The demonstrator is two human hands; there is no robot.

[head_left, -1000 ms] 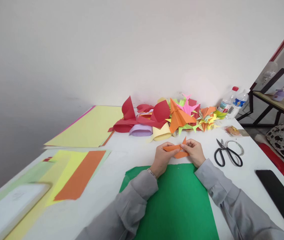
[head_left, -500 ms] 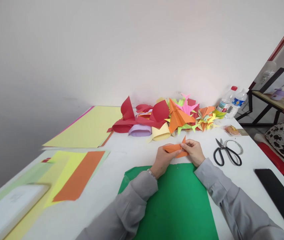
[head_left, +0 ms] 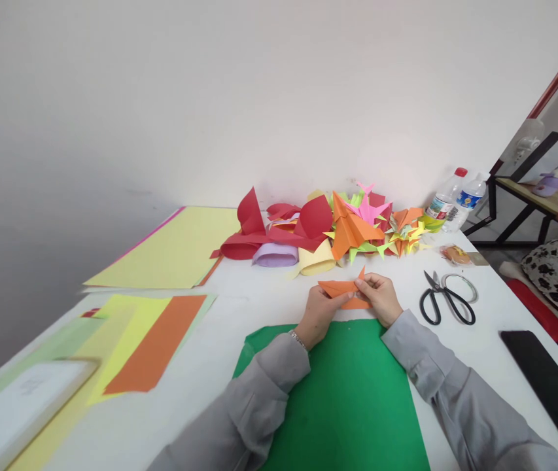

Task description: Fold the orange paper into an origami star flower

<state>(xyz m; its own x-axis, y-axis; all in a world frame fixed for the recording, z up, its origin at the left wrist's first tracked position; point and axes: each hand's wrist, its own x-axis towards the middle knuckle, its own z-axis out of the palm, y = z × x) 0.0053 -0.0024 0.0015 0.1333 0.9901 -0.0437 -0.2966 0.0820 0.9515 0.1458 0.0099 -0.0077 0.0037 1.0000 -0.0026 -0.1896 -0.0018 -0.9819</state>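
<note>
Nearest the person, a green sheet point(head_left: 347, 399) lies flat between the forearms on the white bench point(head_left: 220, 366), perhaps as a working mat. At the left a white case point(head_left: 28, 405) rests on pale sheets, maybe weighting them, and at the right lies a black slab point(head_left: 546, 392), out of the arms' way.

Just past the green sheet's far edge is the folded orange paper point(head_left: 340, 288), held between both hands. The left hand point(head_left: 318, 314) has its fingers narrowed on the paper, thumb on top, probably to steady the layers; the right hand point(head_left: 381, 297) pinches near the upright point, seemingly for fine control (whether the paper's underside touches the bench, I cannot tell).

To their right, black-handled scissors point(head_left: 448, 297) lie beside a pale ring point(head_left: 462, 288), seemingly within easy reach. Farther back, a heap of folded paper pieces point(head_left: 357, 229) sits near the wall, likely keeping the front free, with two bottles point(head_left: 455, 203) at its right end.
</note>
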